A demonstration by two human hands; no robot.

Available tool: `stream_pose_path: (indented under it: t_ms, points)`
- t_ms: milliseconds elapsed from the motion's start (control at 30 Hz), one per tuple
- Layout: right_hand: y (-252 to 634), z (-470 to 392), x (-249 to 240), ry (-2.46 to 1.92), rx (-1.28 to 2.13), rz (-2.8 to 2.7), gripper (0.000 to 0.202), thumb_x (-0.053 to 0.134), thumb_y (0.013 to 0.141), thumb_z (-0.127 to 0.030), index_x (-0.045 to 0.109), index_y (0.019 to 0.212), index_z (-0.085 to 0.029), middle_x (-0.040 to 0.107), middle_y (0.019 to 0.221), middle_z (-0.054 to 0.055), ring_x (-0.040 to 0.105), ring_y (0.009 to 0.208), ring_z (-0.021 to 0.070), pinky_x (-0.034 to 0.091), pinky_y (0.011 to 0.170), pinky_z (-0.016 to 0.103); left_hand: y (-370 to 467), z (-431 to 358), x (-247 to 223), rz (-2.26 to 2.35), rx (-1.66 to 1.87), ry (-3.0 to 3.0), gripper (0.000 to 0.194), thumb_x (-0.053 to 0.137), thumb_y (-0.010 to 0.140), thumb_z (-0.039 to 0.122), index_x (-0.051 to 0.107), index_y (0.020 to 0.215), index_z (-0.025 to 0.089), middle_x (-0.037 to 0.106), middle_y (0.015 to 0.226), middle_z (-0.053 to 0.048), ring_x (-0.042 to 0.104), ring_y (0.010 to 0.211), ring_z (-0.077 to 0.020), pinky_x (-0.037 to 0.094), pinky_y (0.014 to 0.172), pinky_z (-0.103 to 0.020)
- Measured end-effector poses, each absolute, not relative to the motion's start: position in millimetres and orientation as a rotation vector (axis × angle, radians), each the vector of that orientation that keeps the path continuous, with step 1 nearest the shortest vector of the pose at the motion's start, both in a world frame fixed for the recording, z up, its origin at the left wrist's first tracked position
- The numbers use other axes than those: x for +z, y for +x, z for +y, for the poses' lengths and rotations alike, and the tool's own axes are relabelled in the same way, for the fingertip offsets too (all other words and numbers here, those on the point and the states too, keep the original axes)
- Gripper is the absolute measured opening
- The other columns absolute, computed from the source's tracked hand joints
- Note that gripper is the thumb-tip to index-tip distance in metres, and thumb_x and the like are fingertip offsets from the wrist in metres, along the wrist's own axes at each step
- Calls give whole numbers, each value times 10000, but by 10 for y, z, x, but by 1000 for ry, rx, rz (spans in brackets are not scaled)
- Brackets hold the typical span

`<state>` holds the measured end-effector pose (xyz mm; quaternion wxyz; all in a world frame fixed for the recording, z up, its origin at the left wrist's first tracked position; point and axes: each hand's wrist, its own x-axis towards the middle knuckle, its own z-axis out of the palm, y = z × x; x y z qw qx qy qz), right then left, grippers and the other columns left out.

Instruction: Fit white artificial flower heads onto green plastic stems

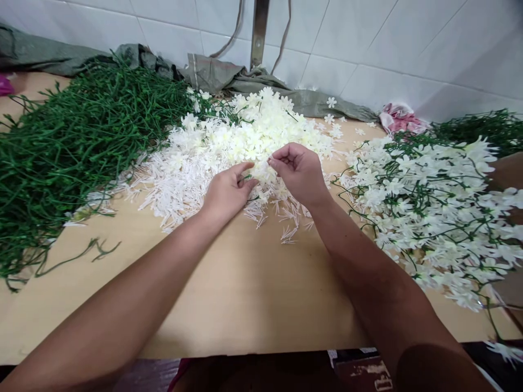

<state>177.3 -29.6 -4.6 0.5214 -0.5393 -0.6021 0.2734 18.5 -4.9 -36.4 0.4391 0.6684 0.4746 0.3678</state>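
Note:
My left hand [229, 191] is over the near side of the loose white blossoms, its fingers curled and its thumb and index fingertip apart. A bit of green plastic stem [247, 177] shows between those fingers. Close to its right, my right hand [300, 173] pinches thumb and forefinger together above the blossoms. What sits in that pinch is too small and pale to make out. Behind both hands rises a heap of artificial white flower heads [261, 128]. Thin white stamen pieces [175, 188] spread below and left of it.
Green plastic stems [81, 130] form a big pile on the left. Assembled white flower sprays [433, 201] lie at the right. A grey-green cloth [327, 103] runs along the tiled wall [368, 38], near a pink-and-white cloth [402, 118]. Everything rests on a tan tabletop [253, 294].

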Motion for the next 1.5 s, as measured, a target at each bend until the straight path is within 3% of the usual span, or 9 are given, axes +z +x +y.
stream_pose_path:
  t_ms: [267,467,667,967,1300,1500]
  points:
    - [1750,-357,-40,-1226,709,-1424,94,606,762,-194,527,712,-207,557,684,-28,515,610,90,447,611,276,244,-150,-233,978,921,1483,233,700,687,333,634,823,156,518,592,42,380,499,-63,305,506,-216]
    - [1729,-399,-3,-1261,588,-1581,71,583,780,-186,550,719,-201,583,738,-7,528,673,110,443,632,279,245,-141,-206,1067,984,1427,125,637,719,227,541,675,160,459,549,55,360,507,-64,286,502,-211]
    - [1754,-488,147,-1366,244,-1785,91,549,795,-146,600,729,-183,550,707,0,473,631,105,403,628,283,175,-122,-157,1178,1080,1478,195,614,735,238,481,610,171,327,483,75,267,467,-56,215,459,-205]
    - [1607,-512,4,-1443,-378,-2008,159,476,827,-126,578,711,-163,511,724,54,465,728,168,394,657,302,137,-169,-201,1180,1093,1767,167,611,758,264,507,663,174,306,476,78,250,451,-58,205,446,-214]
    - [1597,-497,-62,-1411,-514,-2034,181,438,849,-110,548,717,-165,539,746,85,467,745,195,423,680,327,120,-153,-298,1084,1124,1893,135,601,795,305,604,772,172,395,510,59,296,465,-61,250,450,-207]
    - [1605,-482,-73,-1310,-302,-1969,178,442,863,-133,554,727,-158,542,742,69,498,738,170,434,668,312,88,-185,-235,1011,1102,1968,91,587,791,239,646,810,172,434,521,55,329,468,-59,265,468,-208]
